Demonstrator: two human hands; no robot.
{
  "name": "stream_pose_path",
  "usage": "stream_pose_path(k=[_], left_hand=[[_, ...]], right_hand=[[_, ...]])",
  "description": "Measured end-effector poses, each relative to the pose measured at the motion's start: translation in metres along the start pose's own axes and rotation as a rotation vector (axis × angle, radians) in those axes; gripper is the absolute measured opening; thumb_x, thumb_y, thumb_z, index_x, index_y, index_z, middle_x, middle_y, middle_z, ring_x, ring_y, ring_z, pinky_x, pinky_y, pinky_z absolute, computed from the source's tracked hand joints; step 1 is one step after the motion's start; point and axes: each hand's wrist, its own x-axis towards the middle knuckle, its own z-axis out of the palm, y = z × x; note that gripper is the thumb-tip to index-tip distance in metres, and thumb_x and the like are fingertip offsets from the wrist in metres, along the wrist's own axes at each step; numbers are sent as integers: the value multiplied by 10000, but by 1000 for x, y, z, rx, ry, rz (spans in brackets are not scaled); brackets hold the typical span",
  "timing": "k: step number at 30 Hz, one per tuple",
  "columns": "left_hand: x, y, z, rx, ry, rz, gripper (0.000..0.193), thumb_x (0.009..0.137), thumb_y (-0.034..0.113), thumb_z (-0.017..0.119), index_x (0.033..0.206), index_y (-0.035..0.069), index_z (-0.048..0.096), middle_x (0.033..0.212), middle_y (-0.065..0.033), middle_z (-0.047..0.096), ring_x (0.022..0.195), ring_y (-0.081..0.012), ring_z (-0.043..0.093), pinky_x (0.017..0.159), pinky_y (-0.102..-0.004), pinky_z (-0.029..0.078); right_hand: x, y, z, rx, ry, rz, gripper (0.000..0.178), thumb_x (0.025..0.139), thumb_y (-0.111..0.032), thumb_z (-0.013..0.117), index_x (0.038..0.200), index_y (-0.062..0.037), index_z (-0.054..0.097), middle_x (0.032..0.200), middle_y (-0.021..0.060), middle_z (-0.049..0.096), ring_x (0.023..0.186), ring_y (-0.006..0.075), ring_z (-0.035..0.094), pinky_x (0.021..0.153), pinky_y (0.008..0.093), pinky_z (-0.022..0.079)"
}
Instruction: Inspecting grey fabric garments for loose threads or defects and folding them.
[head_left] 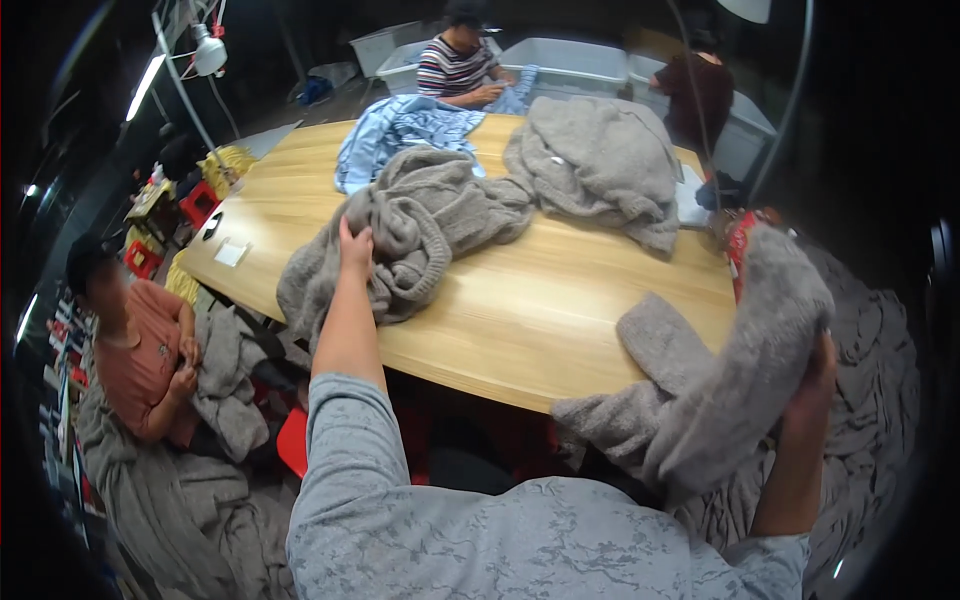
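My left hand grips the folds of a grey-brown knitted sweater with a ribbed edge, bunched on the left part of the wooden table. Some of its fingers sink into the cloth. At the right, my right hand holds up another fuzzy grey sweater. One sleeve of it lies over the table's near edge, and the lower part hangs down towards my lap. The fingers of that hand are mostly hidden behind the fabric.
A grey garment pile and light-blue cloth lie on the table's far side. More grey garments heap at the right. One person sits at the left, two more beyond the table by white bins.
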Motion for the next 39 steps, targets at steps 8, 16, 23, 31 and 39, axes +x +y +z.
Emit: stream_pose_path(k=[8,16,23,31,39], left_hand=[[-132,120,228,182,-945,169,552,839,160,581,1309,19,329,1204,-140,498,1006,-203,526,823,-306,451],[-248,185,306,-169,-917,-438,205,814,103,547,973,-23,581,860,-107,630,744,-183,628,696,-300,537],[-216,284,292,-423,-1089,-169,326,764,81,547,1078,-6,525,996,-130,590,905,-252,591,798,-359,499],[-107,391,224,-60,-630,140,329,875,165,418,1142,0,516,1077,-122,588,958,-239,589,869,-370,470],[-130,387,266,22,-996,92,325,903,144,360,1133,-45,493,1038,-139,586,918,-208,586,837,-338,479]], right_hand=[[34,0,77,-243,-329,-19,298,890,-155,435,1146,-9,481,1061,92,556,963,172,546,825,311,460],[49,-7,116,-704,-830,-2,346,862,-201,512,1128,16,469,983,110,573,775,133,596,507,218,483],[76,36,82,-853,-1239,168,820,742,-323,658,1373,-55,208,1402,167,230,1278,288,237,1074,417,180],[118,45,-53,-1340,-656,-170,178,632,-120,615,776,-17,622,679,127,602,641,169,552,593,331,442],[113,-102,-105,-289,-325,44,322,872,-199,377,1080,-23,550,998,90,593,884,151,581,743,296,514]])
